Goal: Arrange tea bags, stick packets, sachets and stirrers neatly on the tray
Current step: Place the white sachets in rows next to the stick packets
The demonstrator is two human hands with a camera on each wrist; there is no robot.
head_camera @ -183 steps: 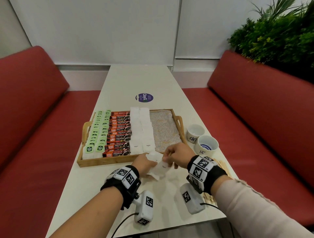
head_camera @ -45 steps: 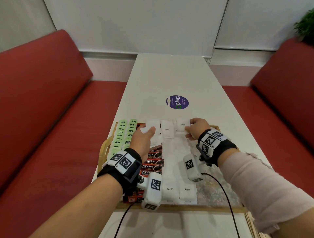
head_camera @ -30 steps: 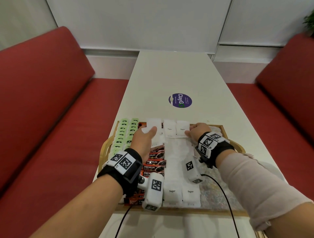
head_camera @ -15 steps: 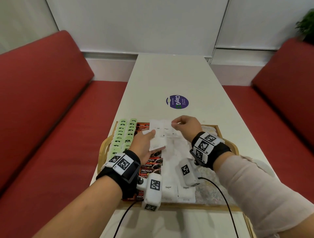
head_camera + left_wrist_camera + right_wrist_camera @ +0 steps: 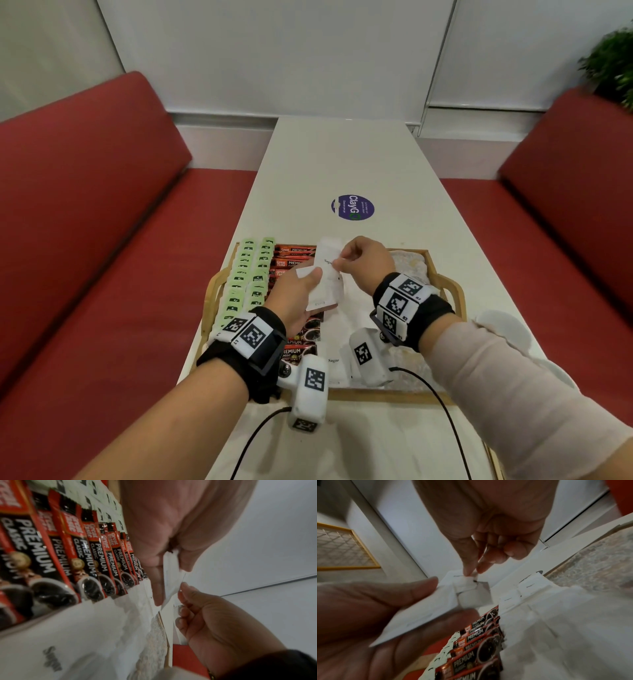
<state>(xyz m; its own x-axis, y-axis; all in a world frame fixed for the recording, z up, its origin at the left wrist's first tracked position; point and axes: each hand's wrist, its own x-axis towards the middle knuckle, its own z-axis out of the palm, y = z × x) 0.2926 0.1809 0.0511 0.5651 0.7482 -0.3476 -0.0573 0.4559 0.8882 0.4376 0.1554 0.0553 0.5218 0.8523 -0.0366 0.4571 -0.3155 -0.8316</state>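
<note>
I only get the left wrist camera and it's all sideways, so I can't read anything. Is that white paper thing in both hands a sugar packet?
Observer: Yes. In the head view, the white sachet that the left hand grips and the right hand pinches reads "Sugar".
Operator: What's on the table past the tray?
Observer: A round purple sticker lies on the table, apart from the tray.

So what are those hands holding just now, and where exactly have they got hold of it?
White sugar sachets. The left hand grips a few by their lower part, thumb on top. The right hand pinches the top sachet's upper edge between thumb and forefinger.
</note>
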